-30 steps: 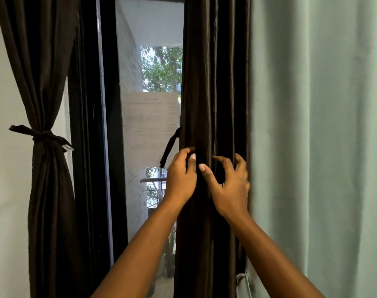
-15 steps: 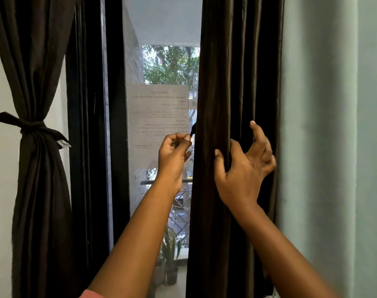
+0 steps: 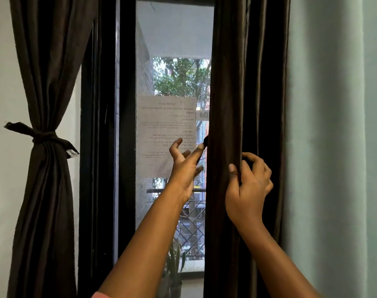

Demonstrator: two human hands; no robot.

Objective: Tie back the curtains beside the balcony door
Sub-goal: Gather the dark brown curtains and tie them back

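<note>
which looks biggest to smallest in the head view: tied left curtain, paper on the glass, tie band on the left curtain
1. tied left curtain
2. paper on the glass
3. tie band
Apparent size only; distances from the camera differ.

Left curtain (image 3: 43, 190) dark brown, slight sheen, plain, no print. Tie-back (image 3: 41, 135) same dark brown; small white tag at its right end. Right curtain (image 3: 243, 82) dark brown, satiny, lighter streaks along folds. Door frame (image 3: 101, 147) black. Wall (image 3: 334, 147) pale grey-green, plain. Paper sheet (image 3: 166, 130) on glass white-grey, faint grey text lines. Tree (image 3: 181, 76) outside green. Railing (image 3: 193, 231) dark, diamond lattice pattern. Potted plant (image 3: 174, 263) green, dark pot. Sleeve edge (image 3: 97, 295) at bottom pink.
</note>
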